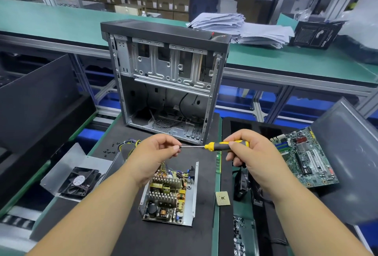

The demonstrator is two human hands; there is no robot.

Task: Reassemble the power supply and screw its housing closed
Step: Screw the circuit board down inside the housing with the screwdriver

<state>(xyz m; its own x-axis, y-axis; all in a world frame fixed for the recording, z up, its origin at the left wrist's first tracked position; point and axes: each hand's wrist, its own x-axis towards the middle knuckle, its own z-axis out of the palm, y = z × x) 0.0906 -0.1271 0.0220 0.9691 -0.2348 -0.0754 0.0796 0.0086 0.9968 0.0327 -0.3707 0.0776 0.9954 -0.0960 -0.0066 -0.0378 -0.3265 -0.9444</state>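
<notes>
The open power supply (pixel 169 196) lies on the black mat, its circuit board with heat sinks and coils exposed inside the metal base tray. Its cover (pixel 67 165), with a black fan (pixel 79 182) mounted in it, lies apart to the left. Coloured wires (pixel 131 145) run out from behind my left hand. My right hand (pixel 247 153) grips the yellow-and-black handle of a screwdriver (pixel 223 145), held level above the supply. My left hand (pixel 155 153) pinches the tip of its shaft; whether a screw sits there is hidden.
An empty computer case (pixel 167 79) stands upright behind the mat. Several small black screws (pixel 109 150) lie at the mat's left. A CPU chip (pixel 222 198) and a RAM stick (pixel 218 161) lie right of the supply, a motherboard (pixel 304 155) further right. Paper stacks (pixel 241 28) sit on the far bench.
</notes>
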